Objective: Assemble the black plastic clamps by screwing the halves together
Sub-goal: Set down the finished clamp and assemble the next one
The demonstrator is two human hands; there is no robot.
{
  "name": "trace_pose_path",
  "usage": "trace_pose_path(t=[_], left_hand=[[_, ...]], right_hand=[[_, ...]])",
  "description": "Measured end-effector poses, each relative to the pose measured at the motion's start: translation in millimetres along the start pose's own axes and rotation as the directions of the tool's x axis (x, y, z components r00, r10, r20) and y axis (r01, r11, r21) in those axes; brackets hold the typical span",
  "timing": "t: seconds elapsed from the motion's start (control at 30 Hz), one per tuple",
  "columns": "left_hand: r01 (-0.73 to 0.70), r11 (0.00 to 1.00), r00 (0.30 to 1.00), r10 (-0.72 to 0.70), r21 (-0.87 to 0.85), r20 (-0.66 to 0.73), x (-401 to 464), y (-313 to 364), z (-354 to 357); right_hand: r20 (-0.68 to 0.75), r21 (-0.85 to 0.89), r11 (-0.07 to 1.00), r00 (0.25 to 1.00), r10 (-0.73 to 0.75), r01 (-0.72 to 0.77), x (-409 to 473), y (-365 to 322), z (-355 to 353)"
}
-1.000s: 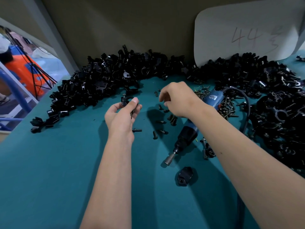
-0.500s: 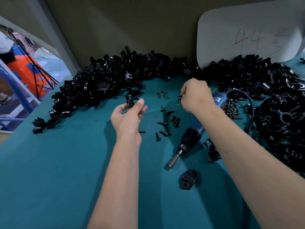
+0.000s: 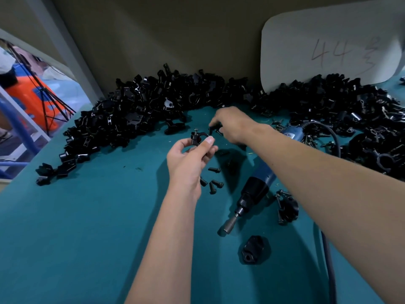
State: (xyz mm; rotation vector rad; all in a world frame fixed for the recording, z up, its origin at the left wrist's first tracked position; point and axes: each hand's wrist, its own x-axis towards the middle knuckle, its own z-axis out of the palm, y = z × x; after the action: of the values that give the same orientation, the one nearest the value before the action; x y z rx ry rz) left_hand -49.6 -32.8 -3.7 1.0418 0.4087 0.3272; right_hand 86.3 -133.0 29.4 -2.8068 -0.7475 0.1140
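My left hand (image 3: 190, 157) pinches a black clamp half (image 3: 198, 137) with a screw standing in it, held above the teal table. My right hand (image 3: 235, 124) reaches past it to the far middle of the table, fingers curled down over small black screws (image 3: 213, 128); whether it grips one is blurred. More loose screws (image 3: 213, 183) lie just right of my left wrist. A blue electric screwdriver (image 3: 255, 189) lies under my right forearm, tip toward me.
Large heaps of black clamp halves (image 3: 140, 115) fill the back and the right side (image 3: 361, 119). An assembled clamp (image 3: 255, 249) lies near the front, another clamp part (image 3: 287, 207) beside the screwdriver. A white board (image 3: 328, 47) leans on the back wall. The screwdriver's cable (image 3: 328, 260) runs down the right.
My right hand has swung left from near the screwdriver to the screws beyond my left hand. My left hand has risen a little with the clamp half.
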Motion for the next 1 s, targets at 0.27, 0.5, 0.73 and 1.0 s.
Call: trace_pose_path(t=[0.27, 0.5, 0.73, 1.0], left_hand=[[0.044, 0.999, 0.985, -0.041, -0.013, 0.166, -2.8, 8.5, -3.9], [0.096, 0.995, 0.891, -0.08, -0.012, 0.448, -15.4, 17.2, -2.7], [0.124, 0.991, 0.877, -0.134, 0.052, 0.461, -18.6, 12.4, -1.0], [0.184, 0.982, 0.861, -0.187, 0.054, 0.473, -20.2, 9.1, 1.8]], right_hand=[[-0.223, 0.433, 0.902, 0.969, 0.106, 0.001, -36.2, 12.4, -9.6], [-0.378, 0.887, 0.354, 0.906, 0.189, 0.296, -122.7, 15.4, -6.9], [-0.449, 0.838, 0.415, 0.88, 0.158, 0.353, -131.0, 18.5, -3.7], [-0.397, 0.836, 0.454, 0.911, 0.109, 0.309, -136.5, 31.8, -3.3]])
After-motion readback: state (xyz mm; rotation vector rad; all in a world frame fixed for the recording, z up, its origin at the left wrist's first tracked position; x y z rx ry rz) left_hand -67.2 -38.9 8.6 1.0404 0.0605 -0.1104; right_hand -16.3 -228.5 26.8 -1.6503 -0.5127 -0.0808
